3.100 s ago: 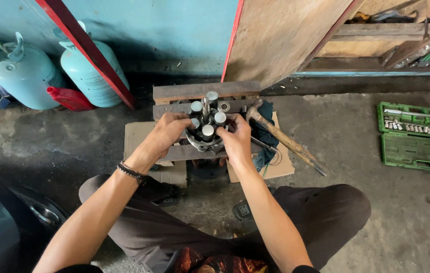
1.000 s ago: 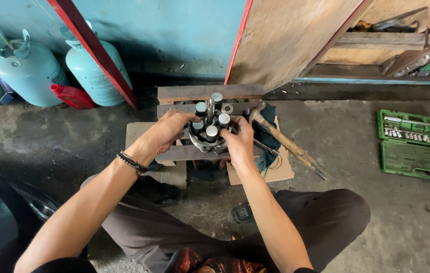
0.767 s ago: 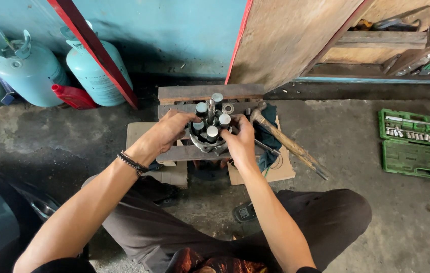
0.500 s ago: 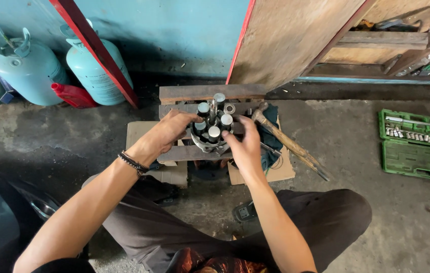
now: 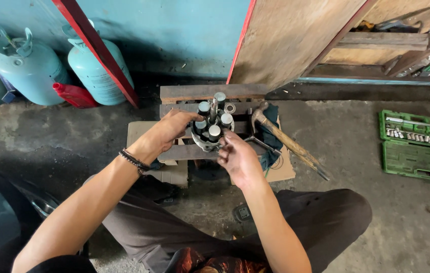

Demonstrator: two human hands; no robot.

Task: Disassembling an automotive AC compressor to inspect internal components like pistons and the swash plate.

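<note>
Right hand (image 5: 238,157) has slid back off the metal part (image 5: 211,132), fingers loosely curled, empty; left hand (image 5: 172,132) grips its side. Prob mid-assembly; next needs re-grip w/ right.

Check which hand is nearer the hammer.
Right. The right hand sits just left of the hammer, apart from it. The left hand is farther, beyond the metal cylinder assembly it grips.

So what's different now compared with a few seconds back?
The right hand has slid back off the metal part with upright cylinders, toward the person; only its fingers stay near the rim. The left hand still grips it. Hammer and green socket set unmoved.
</note>
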